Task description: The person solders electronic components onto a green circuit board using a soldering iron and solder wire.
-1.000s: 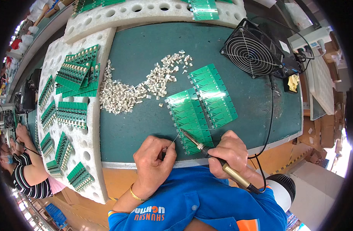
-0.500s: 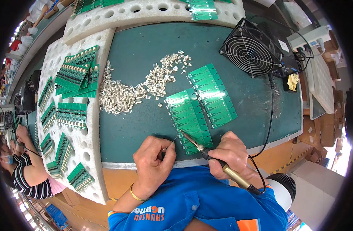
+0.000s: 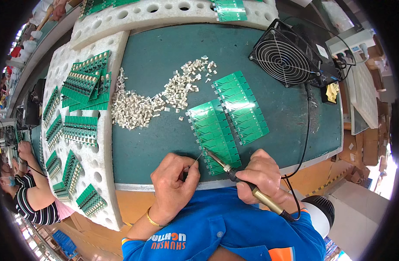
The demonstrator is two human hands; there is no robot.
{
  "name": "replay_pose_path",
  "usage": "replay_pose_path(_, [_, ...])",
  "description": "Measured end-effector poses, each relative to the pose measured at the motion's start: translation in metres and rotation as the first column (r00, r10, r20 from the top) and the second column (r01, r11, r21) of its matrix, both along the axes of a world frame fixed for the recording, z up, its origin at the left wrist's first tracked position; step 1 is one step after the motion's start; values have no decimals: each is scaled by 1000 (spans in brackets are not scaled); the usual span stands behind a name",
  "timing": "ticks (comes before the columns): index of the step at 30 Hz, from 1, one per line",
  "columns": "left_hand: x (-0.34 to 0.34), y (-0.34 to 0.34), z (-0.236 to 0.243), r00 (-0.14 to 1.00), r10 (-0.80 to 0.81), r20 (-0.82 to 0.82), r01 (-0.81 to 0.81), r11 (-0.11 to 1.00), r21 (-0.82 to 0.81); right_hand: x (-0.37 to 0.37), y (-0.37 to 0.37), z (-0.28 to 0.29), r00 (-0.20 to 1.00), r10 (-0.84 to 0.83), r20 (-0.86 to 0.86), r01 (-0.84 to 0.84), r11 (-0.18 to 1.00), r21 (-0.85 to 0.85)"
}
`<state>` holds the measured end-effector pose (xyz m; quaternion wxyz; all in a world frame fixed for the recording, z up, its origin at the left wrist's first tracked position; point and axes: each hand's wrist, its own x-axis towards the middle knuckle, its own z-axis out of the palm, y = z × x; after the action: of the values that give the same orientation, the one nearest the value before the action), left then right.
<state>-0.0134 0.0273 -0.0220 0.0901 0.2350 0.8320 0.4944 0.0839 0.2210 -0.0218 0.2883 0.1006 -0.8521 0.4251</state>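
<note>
My left hand (image 3: 174, 178) is closed, pinching a thin solder wire (image 3: 198, 158) that reaches to the near green board panel (image 3: 217, 128). My right hand (image 3: 256, 176) grips a soldering iron (image 3: 269, 201) with a gold-coloured handle; its slim tip rests at the left edge of that panel, by a row of small white pin parts, where the wire's end meets it. Whether the tip touches metal is too small to tell. A second green panel (image 3: 240, 108) lies alongside to the upper right. A loose heap of small white connectors (image 3: 134, 107) lies beyond my left hand.
Perforated white foam boards (image 3: 99, 163) at left and back carry several populated circuit boards (image 3: 80, 130). A black fan (image 3: 282, 56) stands back right, its cable hanging beside my right hand. A co-worker (image 3: 34, 195) in a striped top works at far left.
The soldering iron's tip has shifted very slightly along the edge of the near panel. My hands keep almost the same position and grip; the panels have not visibly moved.
</note>
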Motion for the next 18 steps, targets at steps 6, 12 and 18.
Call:
replay_pose_path(6, [1,1,1,1000,2,20,-2,1000,1,1,1,1,1000,7,11,-7,1000,2])
replay_pose_path(12, [1,1,0,1000,1,2,-1,1000,-14,1,1,-1,1000,8,-1,-8,1000,1])
replay_pose_path(18, [0,1,-1,1000,-3,0,3,1000,-12,1,1,0,1000,12,-3,-12,1000,-4])
